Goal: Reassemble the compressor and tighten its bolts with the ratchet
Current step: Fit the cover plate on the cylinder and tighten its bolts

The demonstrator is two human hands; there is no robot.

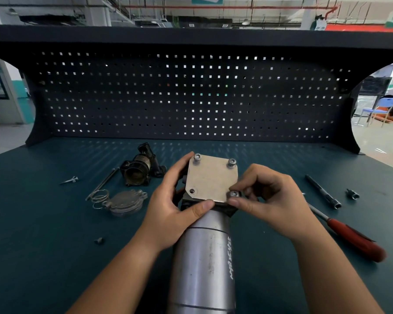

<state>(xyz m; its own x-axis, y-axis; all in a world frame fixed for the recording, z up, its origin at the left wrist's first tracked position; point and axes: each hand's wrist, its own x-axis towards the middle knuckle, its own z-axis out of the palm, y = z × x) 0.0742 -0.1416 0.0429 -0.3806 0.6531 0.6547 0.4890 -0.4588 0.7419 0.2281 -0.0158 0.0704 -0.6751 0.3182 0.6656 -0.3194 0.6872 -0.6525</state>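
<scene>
Compressor [202, 257] lay on the green bench [55, 245] with its silver cylinder pointing at the person and its head end raised toward the camera. A square cover plate [210, 177] sat on that head.

The left hand [168, 211] clasped the cover plate, thumb pressed on the near edge and fingers curled round the far-left side. This was judged to keep the plate registered over its holes and to stop the body rolling.

The right hand [270, 200] pinched the near-right bolt [233, 194] between thumb and forefinger, apparently starting it by hand so the thread would catch before any tool was applied.

The far-left bolt [197, 157] and far-right bolt [232, 161] stood proud in their corners and did not look seated. The near-left hole [192, 190] was empty. A small loose bolt [99, 240] lay on the bench, well apart to the left.

A red-handled tool [354, 239], probably the ratchet, lay ungripped to the right, its head hidden behind the right wrist. An extension bar [322, 191] and a socket [352, 194] lay beyond it, within reach for tightening.

A dark housing [137, 169], a round cap [124, 202] and a spring [99, 197] lay unfitted on the left.
</scene>
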